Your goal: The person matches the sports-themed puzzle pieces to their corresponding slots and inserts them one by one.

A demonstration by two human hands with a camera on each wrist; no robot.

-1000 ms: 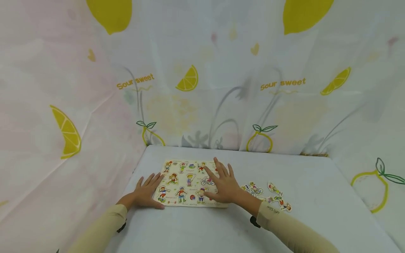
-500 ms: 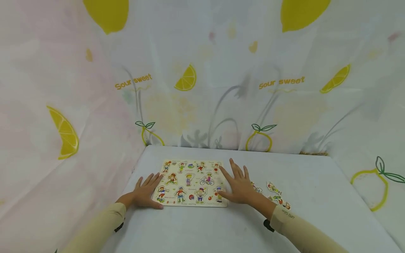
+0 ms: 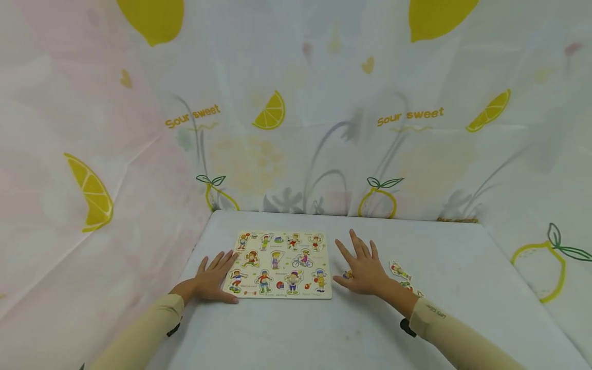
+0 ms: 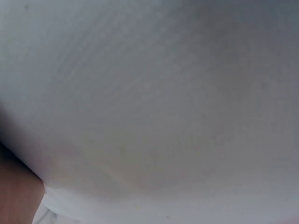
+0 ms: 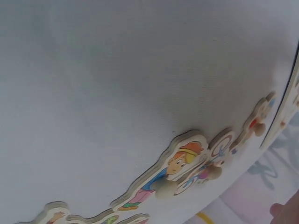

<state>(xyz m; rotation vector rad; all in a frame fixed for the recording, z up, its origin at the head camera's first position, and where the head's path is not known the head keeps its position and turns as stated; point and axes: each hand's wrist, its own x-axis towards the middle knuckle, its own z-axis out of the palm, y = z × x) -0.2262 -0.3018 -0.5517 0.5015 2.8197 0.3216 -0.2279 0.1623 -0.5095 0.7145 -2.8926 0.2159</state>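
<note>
A wooden peg-puzzle board printed with children playing sports lies flat on the white table. My left hand, fingers straight and a little spread, rests against the board's left edge. Just right of the board, my right hand is spread out over loose puzzle pieces, holding nothing visible. One piece shows by its thumb; other pieces lie past the wrist. In the right wrist view, a piece with a yellow-haired child and a bicycle piece carry round wooden knobs. Only a bit of skin appears in the left wrist view.
The white tabletop runs back to a lemon-print cloth wall. Similar cloth hangs on the left and right sides. More puzzle pieces lie in a row in the right wrist view, with the board's edge beyond.
My right hand has moved right, from above the board to over the table beside it, uncovering the board's right side and hiding some loose pieces. The left hand has stayed at the board's left edge.
</note>
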